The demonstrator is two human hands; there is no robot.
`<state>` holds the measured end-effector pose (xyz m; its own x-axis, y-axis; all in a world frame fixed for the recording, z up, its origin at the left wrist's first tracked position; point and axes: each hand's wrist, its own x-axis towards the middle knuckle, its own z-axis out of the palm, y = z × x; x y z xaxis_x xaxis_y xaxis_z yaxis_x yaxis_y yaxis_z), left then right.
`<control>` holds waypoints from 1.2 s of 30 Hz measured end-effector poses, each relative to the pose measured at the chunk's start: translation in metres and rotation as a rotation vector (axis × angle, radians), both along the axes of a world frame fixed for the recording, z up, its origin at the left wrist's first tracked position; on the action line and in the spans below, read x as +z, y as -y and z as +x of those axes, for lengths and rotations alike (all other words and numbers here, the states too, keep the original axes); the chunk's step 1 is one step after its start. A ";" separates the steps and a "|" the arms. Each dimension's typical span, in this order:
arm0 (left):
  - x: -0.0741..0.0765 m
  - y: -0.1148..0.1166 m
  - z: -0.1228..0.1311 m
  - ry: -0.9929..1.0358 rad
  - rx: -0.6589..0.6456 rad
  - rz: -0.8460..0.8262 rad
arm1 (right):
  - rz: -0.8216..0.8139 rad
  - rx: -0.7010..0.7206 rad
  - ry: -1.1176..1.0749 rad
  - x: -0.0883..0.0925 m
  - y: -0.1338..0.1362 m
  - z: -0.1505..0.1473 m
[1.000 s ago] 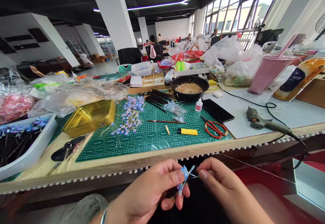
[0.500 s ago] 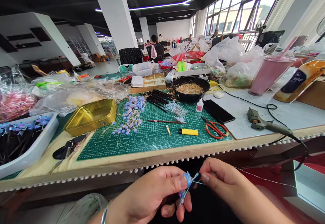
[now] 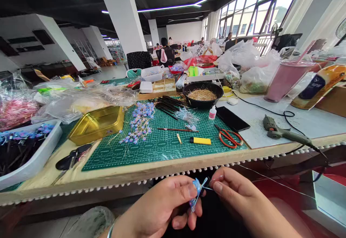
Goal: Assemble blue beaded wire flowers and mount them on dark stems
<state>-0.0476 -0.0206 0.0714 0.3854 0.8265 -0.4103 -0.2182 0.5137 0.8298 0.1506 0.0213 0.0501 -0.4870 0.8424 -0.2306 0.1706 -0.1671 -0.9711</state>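
Below the table's front edge, my left hand (image 3: 170, 200) is closed, thumb and forefinger gripping a small blue flower ornament (image 3: 198, 185) with bluish-purple parts and loose light-blue ends. Just to its right, my right hand (image 3: 235, 193) pinches a thin strand that runs across to the ornament. A fine pale thread (image 3: 273, 180) stretches from behind the right hand toward a light box at lower right. On the green cutting mat (image 3: 162, 155) lie sprays of blue-purple flowers (image 3: 140, 122), a thin brush (image 3: 177, 129), a yellow lighter (image 3: 200, 140) and orange-handled scissors (image 3: 229, 137).
A gold tin (image 3: 96, 124) and a white tub of dark sticks (image 3: 29, 151) stand left. Farther back are a black bowl (image 3: 202, 101), a small glue bottle (image 3: 212, 113) and a phone (image 3: 233, 118). A glue gun (image 3: 286, 131) with its cable lies right, near a pink drink (image 3: 288, 81).
Both hands have shifted slightly left with the ornament. The right fingers have changed angle a little, and the pale thread now slants higher behind that hand.
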 end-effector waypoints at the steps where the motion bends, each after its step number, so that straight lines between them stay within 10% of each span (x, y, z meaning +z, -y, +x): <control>1: 0.000 0.000 0.000 -0.001 0.007 -0.002 | 0.019 0.005 0.020 0.001 0.001 -0.001; 9: -0.004 -0.002 -0.002 0.032 0.051 0.018 | 0.441 0.002 0.126 -0.010 0.014 -0.009; 15: 0.000 0.003 -0.003 -0.043 0.017 0.008 | 0.187 0.130 0.013 -0.028 -0.003 -0.013; 24: 0.009 0.015 0.018 -0.957 -0.253 0.392 | 0.478 0.590 0.083 0.023 -0.047 -0.019; 30: -0.006 0.019 0.017 -1.190 -0.223 0.638 | 1.171 0.368 0.365 0.031 -0.007 -0.015; 36: -0.012 0.023 0.009 -1.237 -0.137 0.815 | 1.201 0.113 0.334 -0.002 0.019 -0.001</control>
<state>-0.0384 -0.0434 0.0595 0.2379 0.9711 0.0189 0.8327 -0.2140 0.5107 0.1499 0.0027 0.0478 -0.6364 0.5630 0.5274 0.3933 0.8249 -0.4060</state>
